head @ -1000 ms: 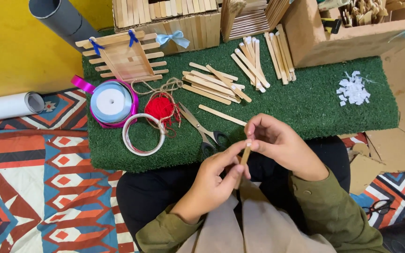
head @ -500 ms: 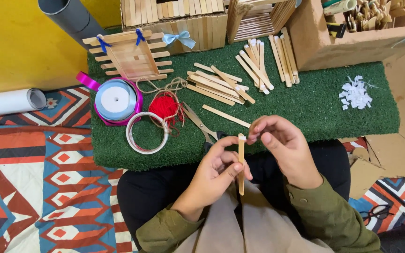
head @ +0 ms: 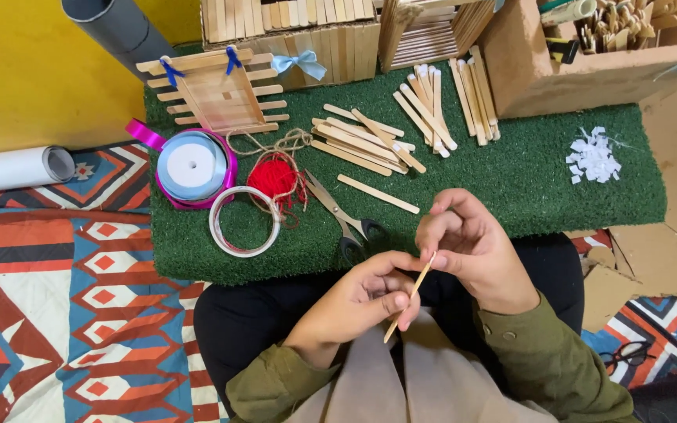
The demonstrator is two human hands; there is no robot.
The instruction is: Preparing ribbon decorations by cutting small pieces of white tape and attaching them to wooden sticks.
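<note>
While both hands pinch it over the lap, the wooden stick (head: 410,296) runs from seven o'clock up to one o'clock. The left hand (head: 362,301) grips its lower half between thumb and fingers; the right hand (head: 472,251) nips the upper tip, fingers curled. One stick is held; one lies alone on the green mat (head: 511,172) at twelve o'clock, beside one pair of scissors (head: 342,215).

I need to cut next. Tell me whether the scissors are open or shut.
Shut: the scissors lie flat on the green mat, blades together in one thin line, untouched by either hand.
</note>
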